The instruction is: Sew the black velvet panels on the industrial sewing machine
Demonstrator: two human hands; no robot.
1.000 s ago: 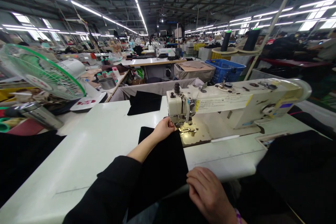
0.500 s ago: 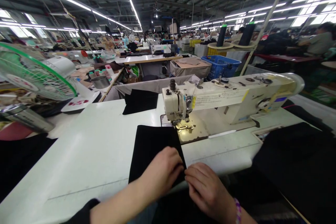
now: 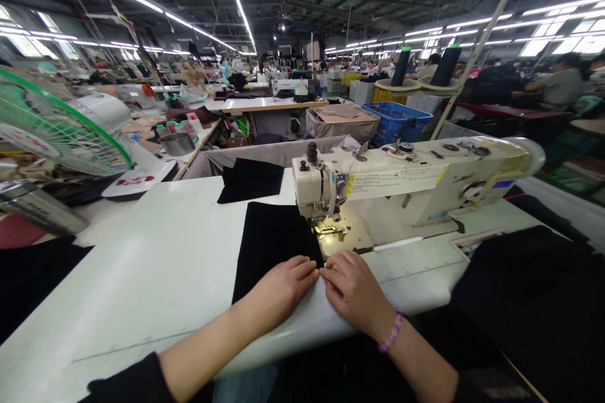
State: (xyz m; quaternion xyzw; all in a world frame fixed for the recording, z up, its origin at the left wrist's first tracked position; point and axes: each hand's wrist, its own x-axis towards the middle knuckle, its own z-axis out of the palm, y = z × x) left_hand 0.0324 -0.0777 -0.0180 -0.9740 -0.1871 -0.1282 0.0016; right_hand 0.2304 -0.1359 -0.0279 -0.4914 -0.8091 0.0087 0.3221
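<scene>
A black fabric piece [image 3: 269,239] lies flat on the white table [image 3: 155,264], its far right corner beside the presser foot [image 3: 331,230] of the cream sewing machine [image 3: 401,189]. My left hand [image 3: 283,286] rests on the near end of the fabric, fingers curled down on its right corner. My right hand [image 3: 352,289] sits just to the right, fingertips pinching the same near corner. The two hands touch at the fingertips.
A second black piece [image 3: 250,179] lies at the table's far edge. A green-rimmed fan [image 3: 57,126] stands at left. Dark cloth is heaped at right [image 3: 534,289] and at left [image 3: 28,277]. Blue crate [image 3: 399,119] and other workstations with people lie behind.
The fabric has slid away from me along the machine. My left hand came back from the presser foot to the near corner, and both hands moved forward with the cloth.
</scene>
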